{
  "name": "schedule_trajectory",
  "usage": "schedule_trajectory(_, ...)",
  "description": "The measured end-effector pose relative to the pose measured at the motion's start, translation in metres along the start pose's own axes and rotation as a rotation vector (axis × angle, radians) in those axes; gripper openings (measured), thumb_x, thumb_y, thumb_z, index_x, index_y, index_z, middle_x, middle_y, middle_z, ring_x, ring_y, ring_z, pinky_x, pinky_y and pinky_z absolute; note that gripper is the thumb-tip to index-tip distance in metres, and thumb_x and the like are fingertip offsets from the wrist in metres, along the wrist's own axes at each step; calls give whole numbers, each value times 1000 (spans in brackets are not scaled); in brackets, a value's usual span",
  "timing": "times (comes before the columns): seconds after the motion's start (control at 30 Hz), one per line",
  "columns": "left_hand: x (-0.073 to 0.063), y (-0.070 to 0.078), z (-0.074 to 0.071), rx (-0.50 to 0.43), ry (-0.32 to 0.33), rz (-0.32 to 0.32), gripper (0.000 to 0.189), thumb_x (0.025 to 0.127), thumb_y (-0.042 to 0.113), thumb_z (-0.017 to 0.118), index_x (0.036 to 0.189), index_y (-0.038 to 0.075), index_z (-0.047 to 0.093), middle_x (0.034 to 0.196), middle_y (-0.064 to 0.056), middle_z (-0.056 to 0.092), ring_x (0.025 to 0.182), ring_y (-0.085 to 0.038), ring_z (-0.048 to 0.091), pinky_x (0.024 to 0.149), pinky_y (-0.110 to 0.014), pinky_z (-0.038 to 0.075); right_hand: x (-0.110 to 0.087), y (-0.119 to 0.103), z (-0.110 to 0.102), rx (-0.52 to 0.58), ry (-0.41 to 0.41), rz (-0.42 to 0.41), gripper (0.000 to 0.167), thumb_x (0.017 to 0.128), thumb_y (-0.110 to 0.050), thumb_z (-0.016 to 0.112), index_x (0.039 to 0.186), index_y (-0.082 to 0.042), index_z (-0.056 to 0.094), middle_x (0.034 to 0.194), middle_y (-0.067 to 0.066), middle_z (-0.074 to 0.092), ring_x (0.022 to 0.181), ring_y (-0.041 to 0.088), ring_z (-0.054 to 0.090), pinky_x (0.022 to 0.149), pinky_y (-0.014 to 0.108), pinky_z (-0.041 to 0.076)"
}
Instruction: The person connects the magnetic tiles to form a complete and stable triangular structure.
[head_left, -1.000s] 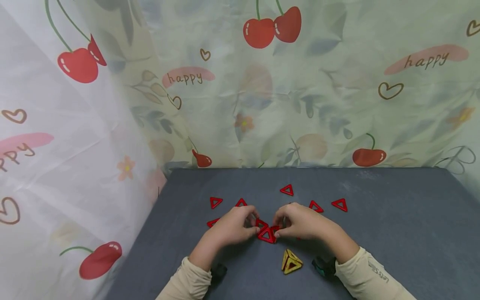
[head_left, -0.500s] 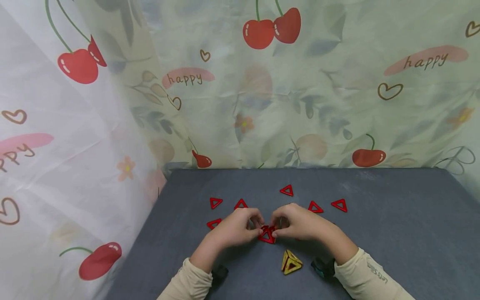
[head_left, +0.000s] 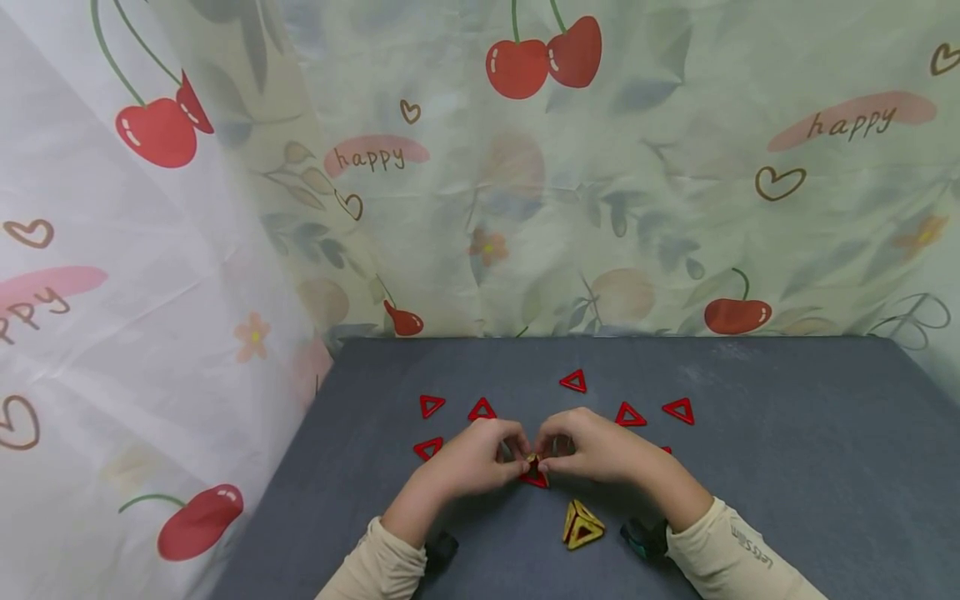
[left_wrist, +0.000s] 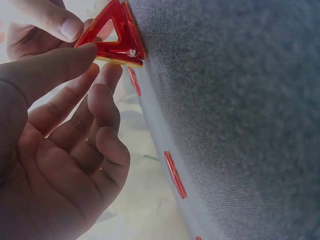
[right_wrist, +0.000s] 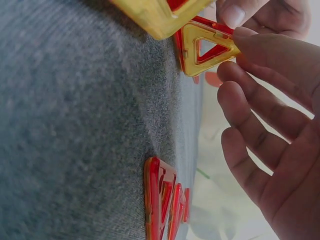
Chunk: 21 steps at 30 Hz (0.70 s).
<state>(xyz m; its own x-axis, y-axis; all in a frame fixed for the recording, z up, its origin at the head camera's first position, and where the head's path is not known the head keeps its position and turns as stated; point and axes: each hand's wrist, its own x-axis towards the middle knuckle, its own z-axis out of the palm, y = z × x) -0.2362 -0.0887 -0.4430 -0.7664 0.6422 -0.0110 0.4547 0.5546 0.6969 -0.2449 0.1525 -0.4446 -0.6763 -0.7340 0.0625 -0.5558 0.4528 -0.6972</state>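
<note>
At the middle of the table several red and yellow triangular magnetic tiles lean together as a small pyramid (head_left: 536, 481), its tip between both hands. My left hand (head_left: 476, 454) pinches its left side; in the left wrist view the thumb lies on the red frame (left_wrist: 117, 46) and fingertips sit beneath. From the right, my right hand (head_left: 603, 446) pinches the same pyramid near its tip, thumb against a tile with a yellow face (right_wrist: 189, 45). The other fingers of both hands curve loosely. Much of the pyramid is hidden by the fingers in the head view.
A finished-looking yellow pyramid (head_left: 582, 525) stands just in front of the hands. Loose red triangle tiles lie beyond and beside them, such as a far tile (head_left: 574, 382), a left tile (head_left: 428, 406) and a right tile (head_left: 680, 410). A patterned curtain (head_left: 450, 208) hangs behind the table (head_left: 795, 467).
Both hands have drawn closer together. The red tiles, lying spread between them a second ago, have been folded upward, their edges meeting in a pyramid.
</note>
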Motion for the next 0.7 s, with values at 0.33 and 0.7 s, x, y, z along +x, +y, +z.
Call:
schedule_trajectory(0.33,0,0,-1,1,-20,16,8,98,8,74,101,11,81,94,2,78,77,-7,67,68,-21,54,0,-1,-1,-25,14,-25,4,97,-20,80,102,-20,78,97,-10,73,79,6,66,71,24,56)
schedule_trajectory(0.7,0,1,-1,12,-22,18,11,101,9,73,103,13,82,94,2,78,76,-7,66,68,-21,54,0,-1,0,-26,17,-39,7,98,-23,80,101,-17,79,96,-9,73,79,6,66,71,24,57)
